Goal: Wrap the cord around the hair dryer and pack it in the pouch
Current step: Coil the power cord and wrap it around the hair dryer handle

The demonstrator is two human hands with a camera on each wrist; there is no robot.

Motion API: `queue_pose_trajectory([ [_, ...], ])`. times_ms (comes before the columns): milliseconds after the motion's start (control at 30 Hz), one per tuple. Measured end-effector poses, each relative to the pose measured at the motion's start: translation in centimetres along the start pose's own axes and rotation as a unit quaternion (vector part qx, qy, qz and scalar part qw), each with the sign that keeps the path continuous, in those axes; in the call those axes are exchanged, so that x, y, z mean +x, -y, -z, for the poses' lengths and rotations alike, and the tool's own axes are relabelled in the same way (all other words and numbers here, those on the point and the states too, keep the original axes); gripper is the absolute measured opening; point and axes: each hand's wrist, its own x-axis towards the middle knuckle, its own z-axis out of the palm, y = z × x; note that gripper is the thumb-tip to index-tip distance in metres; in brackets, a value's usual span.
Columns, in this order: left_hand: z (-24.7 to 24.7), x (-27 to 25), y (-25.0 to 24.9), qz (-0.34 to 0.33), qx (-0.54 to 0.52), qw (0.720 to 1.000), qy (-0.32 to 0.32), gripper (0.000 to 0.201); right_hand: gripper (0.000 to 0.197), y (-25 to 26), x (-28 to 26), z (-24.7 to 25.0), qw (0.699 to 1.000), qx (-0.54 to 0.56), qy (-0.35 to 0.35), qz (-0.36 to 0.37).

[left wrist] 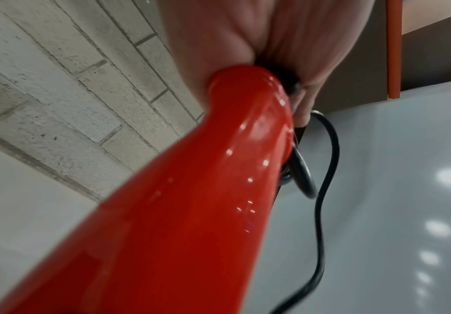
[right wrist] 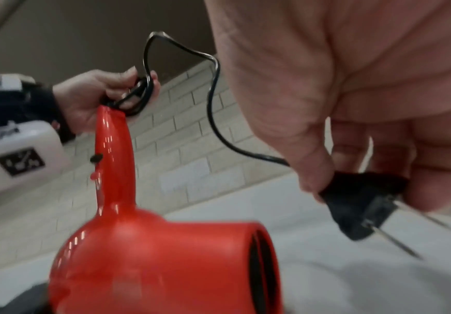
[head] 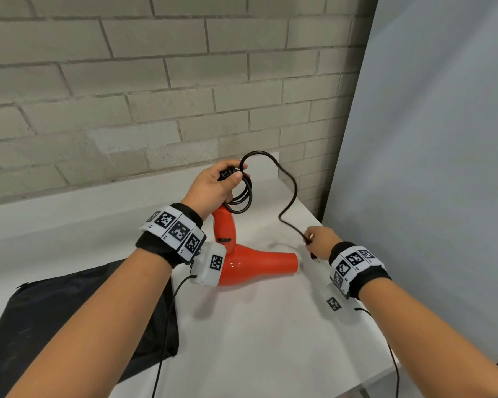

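On the white counter (head: 270,326), centre of head view: red dryer (head: 259,264), nozzle pointing 3 o'clock, handle up toward 12. Left hand (head: 213,186) curled round the handle end, thumb pinning a few loops of black cord (head: 288,202) against it. Loops hang at the hand's 3 o'clock side. Free cord arcs up, then drops toward 5 o'clock to the right hand (head: 319,242), which pinches the plug (right wrist: 358,204) between thumb and fingers, prongs pointing away from the palm. Black pouch (head: 69,317) lies flat at 8 o'clock, near the dryer but not touching it; its mouth can't be made out.

Step in hand, judged: finishing the wrap, one length of slack left. To do it well: keep the left thumb clamped on the loops so they don't spring off; bring the plug round the handle in the same direction as the loops already there; keep light tension, no kinks. Tuck the plug under a loop, or hold it against the handle, prongs turned inward so they don't snag the pouch. Risk: loose loops slipping off the handle end once the grip shifts.
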Motion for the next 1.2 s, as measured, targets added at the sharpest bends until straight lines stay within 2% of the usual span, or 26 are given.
queue_pose_trajectory([
  [67,0.1,0.0,0.0,-0.001,-0.016,1.0,0.001,0.021,0.024,0.8,-0.2,1.1,0.985,0.155,-0.076,0.028],
  [133,0.2,-0.1,0.0,-0.003,-0.023,1.0,-0.004,0.022,0.03,2.5,-1.1,2.2,0.944,0.301,-0.107,0.082],
  [200,0.3,-0.1,0.0,-0.005,-0.018,1.0,-0.01,0.022,0.037,4.8,-2.8,3.1,0.893,0.415,-0.094,0.148],
  [267,0.3,-0.1,0.0,-0.006,0.002,1.0,-0.016,0.023,0.037,7.1,-4.6,3.7,0.842,0.495,-0.042,0.21],
  [333,0.3,0.0,0.0,-0.005,0.013,1.0,-0.019,0.022,0.035,8.9,-6.1,4.0,0.812,0.516,-0.013,0.272],
  [367,0.2,0.0,-0.1,-0.007,0.012,1.0,-0.017,0.02,0.034,9.7,-6.5,4.0,0.807,0.509,-0.021,0.297],
  [433,0.2,0.0,-0.2,-0.006,0.003,1.0,-0.007,0.016,0.034,10.8,-6.5,3.8,0.81,0.489,-0.064,0.319],
  [533,0.2,0.0,-0.1,-0.001,-0.003,1.0,0.006,0.015,0.035,11.7,-5.9,3.1,0.815,0.472,-0.117,0.314],
  [800,-0.1,0.2,-0.5,0.003,-0.027,0.999,0.04,0.016,0.033,13.2,-5.1,0.8,0.854,0.356,-0.231,0.302],
  [1000,0.1,0.8,-0.1,0.02,-0.016,1.0,0.007,0.017,0.036,14.7,-4.2,0.7,0.863,0.33,-0.249,0.29],
  [1133,-0.1,0.6,0.0,0.011,-0.003,1.0,0.026,0.015,0.047,14.8,-3.5,0.7,0.867,0.299,-0.274,0.29],
  [1200,-0.4,0.5,-0.1,0.006,-0.004,0.999,0.04,0.015,0.036,14.6,-3.1,0.6,0.867,0.268,-0.302,0.293],
])
